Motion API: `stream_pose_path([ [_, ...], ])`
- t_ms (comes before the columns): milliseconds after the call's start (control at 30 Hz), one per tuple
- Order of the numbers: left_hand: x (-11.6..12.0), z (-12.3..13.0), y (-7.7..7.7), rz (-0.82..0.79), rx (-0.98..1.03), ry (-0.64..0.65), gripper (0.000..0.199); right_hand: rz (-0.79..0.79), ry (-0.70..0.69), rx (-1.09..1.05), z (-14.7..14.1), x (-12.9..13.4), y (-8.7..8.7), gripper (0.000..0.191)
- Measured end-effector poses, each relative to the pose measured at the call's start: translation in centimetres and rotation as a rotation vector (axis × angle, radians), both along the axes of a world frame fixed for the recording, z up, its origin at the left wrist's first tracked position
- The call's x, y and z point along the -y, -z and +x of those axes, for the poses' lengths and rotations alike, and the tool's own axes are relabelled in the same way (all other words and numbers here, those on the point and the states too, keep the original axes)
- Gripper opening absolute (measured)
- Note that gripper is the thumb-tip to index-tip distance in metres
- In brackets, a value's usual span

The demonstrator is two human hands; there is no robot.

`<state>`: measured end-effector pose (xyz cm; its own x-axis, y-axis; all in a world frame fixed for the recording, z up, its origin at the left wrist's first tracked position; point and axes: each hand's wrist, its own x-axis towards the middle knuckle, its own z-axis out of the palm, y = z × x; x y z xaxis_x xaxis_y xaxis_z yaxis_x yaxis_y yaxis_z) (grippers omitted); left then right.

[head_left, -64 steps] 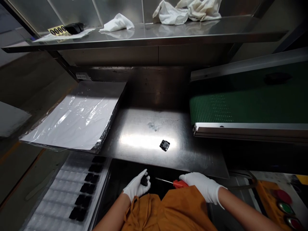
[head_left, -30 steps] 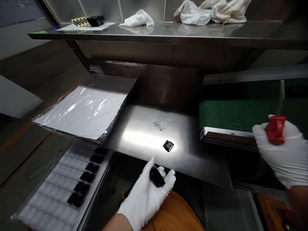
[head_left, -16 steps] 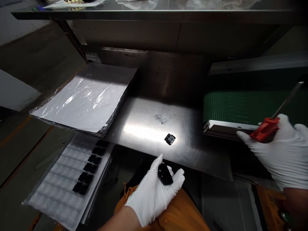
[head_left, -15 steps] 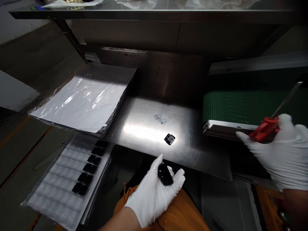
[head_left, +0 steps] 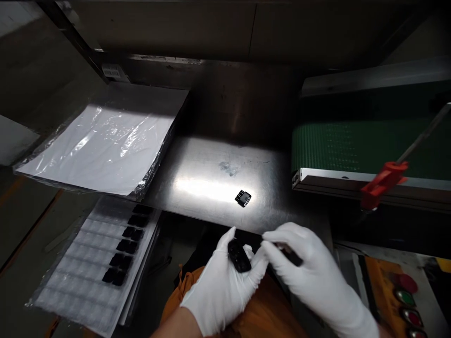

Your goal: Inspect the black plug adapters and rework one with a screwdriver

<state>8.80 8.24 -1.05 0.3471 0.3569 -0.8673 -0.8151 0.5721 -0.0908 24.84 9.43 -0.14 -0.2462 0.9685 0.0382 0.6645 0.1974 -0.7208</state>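
My left hand (head_left: 221,291), in a white glove, cradles a black plastic casing (head_left: 239,256) against its fingers and palm. My right hand (head_left: 310,267), also gloved, sits beside it with curved fingers close to the casing; the dark gap under them shows nothing I can identify. A red-handled screwdriver (head_left: 384,180) lies out of my hands at the front rail of the conveyor. A small black ribbed part (head_left: 243,198) rests on the steel table (head_left: 200,173), a little above my hands.
A plastic-wrapped white sheet stack (head_left: 95,150) lies left of the table. Below it, a clear tray (head_left: 77,281) holds several black parts (head_left: 118,260). A green conveyor belt (head_left: 334,145) runs at the right, and a panel with coloured buttons (head_left: 405,295) sits at the lower right.
My right hand has let go of the red-handled screwdriver and moved left to my left hand. The view has tilted downward. The black casing stays in my left hand.
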Motion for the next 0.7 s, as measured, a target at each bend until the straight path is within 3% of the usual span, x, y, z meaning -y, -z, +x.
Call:
stream_pose_path([
  [100, -0.2, 0.4, 0.0, 0.017, 0.089, 0.034, 0.025, -0.232, -0.080, 0.063, -2.5, -0.7, 0.2, 0.022],
  [200, -0.5, 0.7, -0.2, -0.002, 0.103, 0.022, 0.037, -0.350, -0.105, 0.121, -3.4, -1.2, 0.5, 0.030],
  [433, -0.5, 0.7, -1.1, 0.041, 0.033, 0.060, 0.032, -0.380, -0.123, 0.184, -3.2, -1.2, 0.4, 0.036],
  [567, 0.0, 0.6, -0.8, 0.075, -0.030, 0.066, 0.024, -0.406, -0.128, 0.137, -3.2, -1.2, 0.3, 0.039],
  [700, 0.2, 0.6, -0.2, 0.095, 0.053, 0.080, 0.031, -0.471, -0.111, 0.113, -3.1, -1.2, 0.5, 0.040],
])
